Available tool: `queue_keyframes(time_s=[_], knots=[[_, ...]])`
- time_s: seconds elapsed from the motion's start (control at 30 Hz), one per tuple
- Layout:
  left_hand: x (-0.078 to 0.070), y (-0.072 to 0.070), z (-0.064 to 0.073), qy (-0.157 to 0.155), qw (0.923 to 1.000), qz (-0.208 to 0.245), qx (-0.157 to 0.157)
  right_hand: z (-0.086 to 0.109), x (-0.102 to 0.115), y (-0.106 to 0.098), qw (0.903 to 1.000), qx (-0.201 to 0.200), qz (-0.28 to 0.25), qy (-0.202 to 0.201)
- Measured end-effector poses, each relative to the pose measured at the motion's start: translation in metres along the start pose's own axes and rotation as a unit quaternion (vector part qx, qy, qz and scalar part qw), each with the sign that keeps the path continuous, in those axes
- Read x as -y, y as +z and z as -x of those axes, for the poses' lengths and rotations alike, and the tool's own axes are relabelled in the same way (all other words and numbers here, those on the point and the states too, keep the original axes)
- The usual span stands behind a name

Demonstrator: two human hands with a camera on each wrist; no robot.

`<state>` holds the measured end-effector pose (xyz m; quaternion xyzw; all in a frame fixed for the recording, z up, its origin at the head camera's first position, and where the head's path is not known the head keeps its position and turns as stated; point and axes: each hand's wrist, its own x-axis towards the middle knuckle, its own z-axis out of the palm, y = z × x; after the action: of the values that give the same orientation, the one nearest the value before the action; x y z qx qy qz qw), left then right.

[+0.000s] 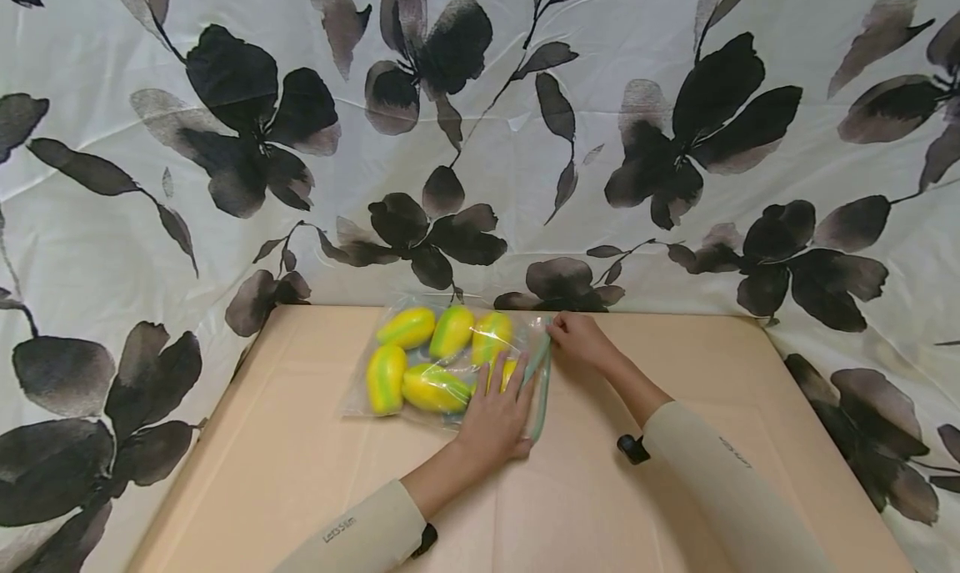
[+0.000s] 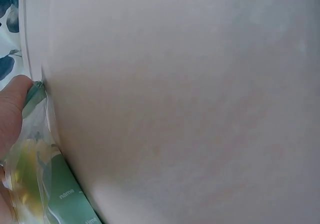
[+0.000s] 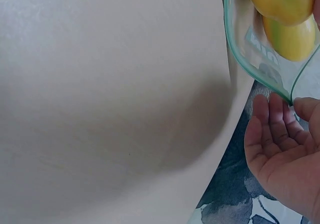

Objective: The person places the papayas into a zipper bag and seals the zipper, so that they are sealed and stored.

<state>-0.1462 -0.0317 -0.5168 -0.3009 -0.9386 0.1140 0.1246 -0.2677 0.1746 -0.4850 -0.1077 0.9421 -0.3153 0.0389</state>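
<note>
A clear zip bag (image 1: 356, 402) with a green edge lies on the board, several yellow-green mangoes (image 1: 435, 388) inside it. My left hand (image 1: 495, 414) rests on the bag near its mouth, fingers spread over the mangoes on that side. In the left wrist view, its thumb (image 2: 15, 96) touches the bag's near corner, beside a green printed panel (image 2: 72, 196). At the far corner of the mouth, my right hand (image 1: 581, 339) pinches the green zip edge (image 3: 237, 61) between thumb and fingertips. The mouth stands parted in the right wrist view, with two mangoes (image 3: 290, 41) visible behind it.
The bag lies toward the back of a pale brown board (image 1: 315, 473). A white cloth with dark flowers (image 1: 585, 156) hangs behind the board and lies around its sides. Black straps (image 1: 633, 449) show at both sleeves.
</note>
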Motion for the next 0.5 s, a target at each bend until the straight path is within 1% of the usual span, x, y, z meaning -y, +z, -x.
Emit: queue_keyframes(time_s=[0.17, 0.27, 0.4, 0.5], knots=[[0.000, -0.001, 0.003, 0.001, 1.0000, 0.005, -0.006, 0.000, 0.000, 0.002, 1.0000, 0.003, 0.001, -0.004], [0.002, -0.002, 0.005, 0.005, 0.9998, 0.011, -0.016, 0.002, 0.000, 0.002, 1.0000, 0.006, -0.007, -0.002], [0.005, -0.002, 0.007, 0.019, 0.9989, 0.026, -0.034, 0.002, 0.000, 0.002, 0.9998, 0.011, -0.014, -0.001], [0.011, -0.005, 0.008, 0.034, 0.9973, 0.052, -0.040, 0.002, -0.001, 0.002, 0.9998, 0.010, -0.015, -0.001]])
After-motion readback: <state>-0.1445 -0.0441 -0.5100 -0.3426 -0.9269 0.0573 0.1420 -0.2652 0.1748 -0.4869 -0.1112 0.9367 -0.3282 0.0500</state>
